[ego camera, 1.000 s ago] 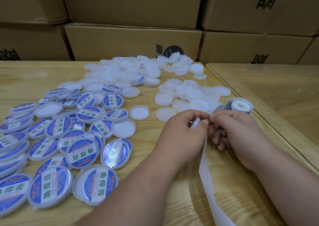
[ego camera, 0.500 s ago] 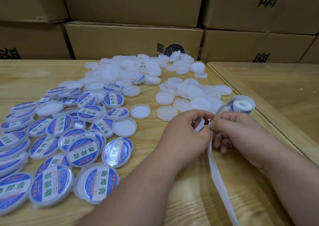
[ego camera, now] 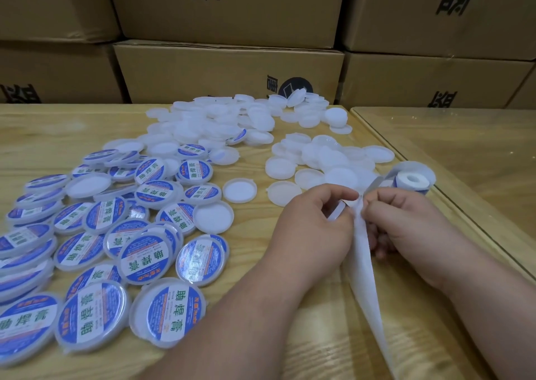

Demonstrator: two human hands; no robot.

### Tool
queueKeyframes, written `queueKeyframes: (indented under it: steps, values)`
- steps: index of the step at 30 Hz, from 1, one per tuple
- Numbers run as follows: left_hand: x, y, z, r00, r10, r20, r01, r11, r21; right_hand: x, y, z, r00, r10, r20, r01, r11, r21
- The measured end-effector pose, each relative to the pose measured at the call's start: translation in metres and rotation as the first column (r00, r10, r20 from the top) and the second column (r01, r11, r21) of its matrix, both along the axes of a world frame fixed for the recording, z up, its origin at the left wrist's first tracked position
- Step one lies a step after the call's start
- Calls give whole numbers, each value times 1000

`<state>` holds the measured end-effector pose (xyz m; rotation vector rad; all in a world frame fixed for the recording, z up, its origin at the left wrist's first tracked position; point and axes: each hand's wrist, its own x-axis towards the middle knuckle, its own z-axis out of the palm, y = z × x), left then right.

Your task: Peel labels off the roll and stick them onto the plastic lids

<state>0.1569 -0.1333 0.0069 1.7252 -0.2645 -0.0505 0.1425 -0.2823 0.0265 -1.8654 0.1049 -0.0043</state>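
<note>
Here, both hands meet near the right side of the wooden table (ego camera: 40,136), fingertips almost touching. The left hand (ego camera: 311,228) has thumb and forefinger curled and pinched on the white backing strip (ego camera: 364,266) at its upper end; a small white flap curls out beside its fingers (ego camera: 339,194), and whether that is a label cannot be told. The right hand (ego camera: 406,226) pinches the same strip from the other side, its remaining fingers curled under. From the pinch the strip hangs down between the wrists toward the near table edge, widening as it nears the camera. Upward it runs a short way to the label roll (ego camera: 412,181), which lies just beyond the right knuckles, close to the seam with a glass-topped table (ego camera: 470,153). Plain white lids (ego camera: 240,189) lie scattered across the middle and far part of the table, several just beyond the left hand. Labelled lids (ego camera: 171,311), blue and white with printed characters, pile up overlapping at the left. Stacked cardboard boxes (ego camera: 229,72) stand along the far edge.
</note>
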Motion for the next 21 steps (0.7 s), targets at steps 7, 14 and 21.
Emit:
queueKeyframes:
  steps: [7,14,21]
  values:
    - [3,4,4,985,134,-105,-155,959,-237,-1,-4,3,982,-176,73,172,984,55]
    - [9,9,5,958,193,-212,-258,902,-347,-2,-2,2,938,-234,255,205,970,134]
    - [6,8,6,972,125,-198,-184,929,-321,-1,3,-7,861,-70,503,140,985,-102]
